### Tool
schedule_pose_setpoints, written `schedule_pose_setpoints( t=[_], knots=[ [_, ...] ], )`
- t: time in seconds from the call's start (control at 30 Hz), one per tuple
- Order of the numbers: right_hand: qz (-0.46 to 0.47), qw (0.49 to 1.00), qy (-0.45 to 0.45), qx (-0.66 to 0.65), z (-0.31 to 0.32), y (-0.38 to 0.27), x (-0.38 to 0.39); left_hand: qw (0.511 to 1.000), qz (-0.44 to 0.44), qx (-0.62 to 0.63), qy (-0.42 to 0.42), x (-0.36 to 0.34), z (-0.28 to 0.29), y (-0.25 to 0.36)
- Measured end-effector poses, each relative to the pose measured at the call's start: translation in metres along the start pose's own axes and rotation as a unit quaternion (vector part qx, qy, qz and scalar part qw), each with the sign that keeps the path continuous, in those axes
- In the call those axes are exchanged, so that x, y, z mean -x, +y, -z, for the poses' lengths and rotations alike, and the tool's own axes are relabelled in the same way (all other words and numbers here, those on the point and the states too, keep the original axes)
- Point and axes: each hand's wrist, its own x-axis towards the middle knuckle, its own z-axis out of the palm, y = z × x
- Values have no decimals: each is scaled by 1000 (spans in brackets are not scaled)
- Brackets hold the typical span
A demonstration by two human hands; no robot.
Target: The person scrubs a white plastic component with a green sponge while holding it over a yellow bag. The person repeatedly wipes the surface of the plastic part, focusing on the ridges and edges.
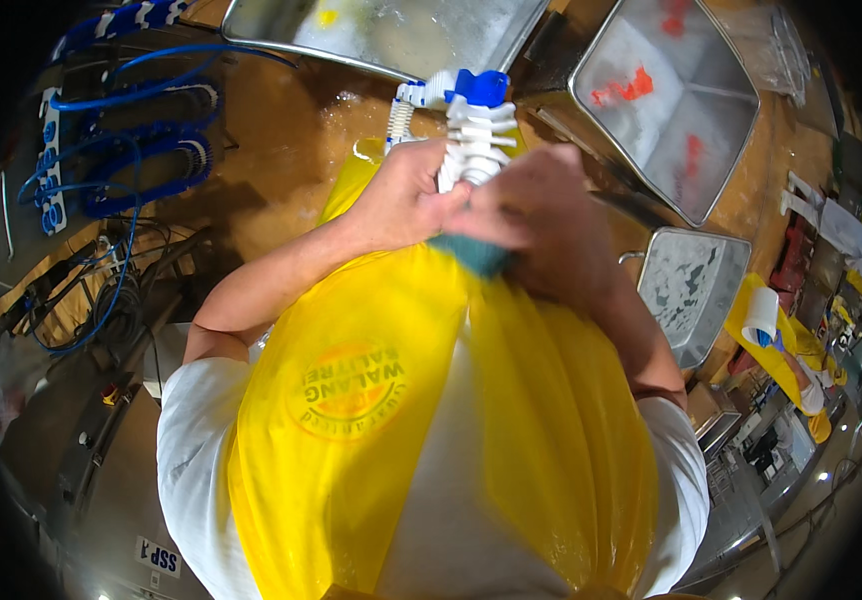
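Note:
In front of the yellow apron, my left hand (pixel 406 198) is closed around a white segmented plastic chain (pixel 479 135). Blue end pieces (pixel 478 88) top the chain, and part of it loops down at the left past a ribbed white section (pixel 400 120). My right hand (pixel 549 195), smeared by motion, is closed against the near end of the chain. Below its fingers shows a green scouring pad (pixel 473 256), partly hidden by both hands.
A metal sink (pixel 381 60) with cloudy water lies ahead. To the right stand a deep foam-filled metal bin (pixel 699 200) with orange-red pieces and a smaller metal tub (pixel 644 285). Blue chains and hoses (pixel 151 165) hang at left. Another person (pixel 806 390) is at far right.

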Motion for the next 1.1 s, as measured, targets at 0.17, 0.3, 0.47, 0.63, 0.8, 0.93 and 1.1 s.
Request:
schedule_pose_setpoints(
  t=[0.17, 0.3, 0.47, 0.63, 0.8, 0.93, 1.1],
  knots=[
    [-245, 924, 286, -60, 11, 6, 18, 998, 28, -51, -24, 5, 7, -4],
    [-70, 965, 249, 35, 22, 16, 13, 996, 80, -35, -31, 5, 10, 3],
    [-40, 989, 139, 31, -6, 12, 1, 996, -15, -76, -52, -4, 11, 8],
    [-44, 990, 130, 27, -17, 13, -10, 996, -17, -75, -46, 0, 17, 3],
    [-18, 988, 151, -17, -27, 22, -12, 992, 98, -29, -74, 2, 22, 6],
    [28, 991, 128, -15, -16, 23, -18, 997, 46, -15, -61, 2, 20, 3],
    [-124, 962, 193, -152, -14, 23, 3, 996, 82, -9, -45, 3, 23, -2]
  ],
)
